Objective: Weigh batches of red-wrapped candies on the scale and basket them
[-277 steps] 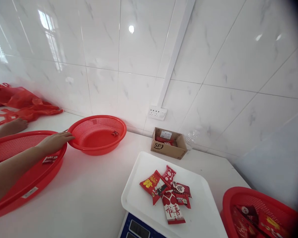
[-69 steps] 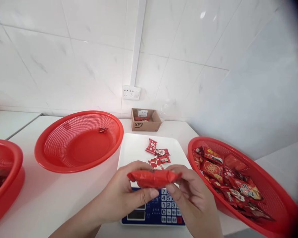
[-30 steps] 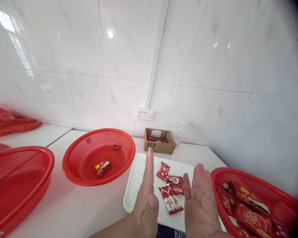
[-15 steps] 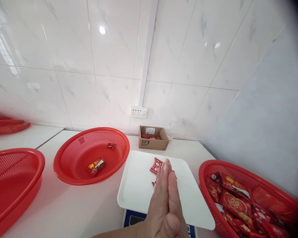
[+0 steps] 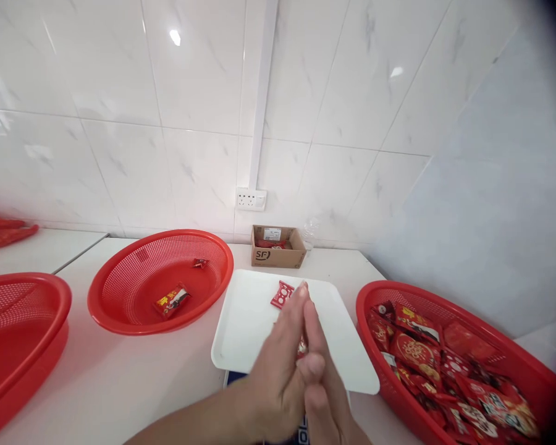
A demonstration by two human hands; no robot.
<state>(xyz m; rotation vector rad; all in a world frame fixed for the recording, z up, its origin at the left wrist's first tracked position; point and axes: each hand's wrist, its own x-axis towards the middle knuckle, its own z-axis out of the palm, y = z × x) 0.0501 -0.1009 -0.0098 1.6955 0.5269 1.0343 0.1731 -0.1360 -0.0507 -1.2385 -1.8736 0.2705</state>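
Observation:
My left hand [image 5: 278, 364] and my right hand [image 5: 325, 405] are pressed palm to palm, fingers stretched out flat, with nothing visibly held between them. They hover over the white tray [image 5: 245, 321] of a scale. A red-and-white candy packet [image 5: 282, 294] lies on the tray just past my fingertips. More packets on the tray are mostly hidden behind my hands. To the left stands a round red mesh basket [image 5: 120, 309] with a red packet [image 5: 171, 300] and a small candy [image 5: 200, 263] in it.
A red basket [image 5: 366, 296] full of several red packets [image 5: 412, 346] stands at the right. Another red basket [image 5: 50, 290] is at the far left. A small cardboard box [image 5: 278, 253] sits by the tiled wall under a socket [image 5: 251, 199]. Red bags [image 5: 4, 225] lie far left.
A red packet I held earlier now lies in the round basket. My hands went from apart with open palms to pressed together and stay so; the view has shifted slightly.

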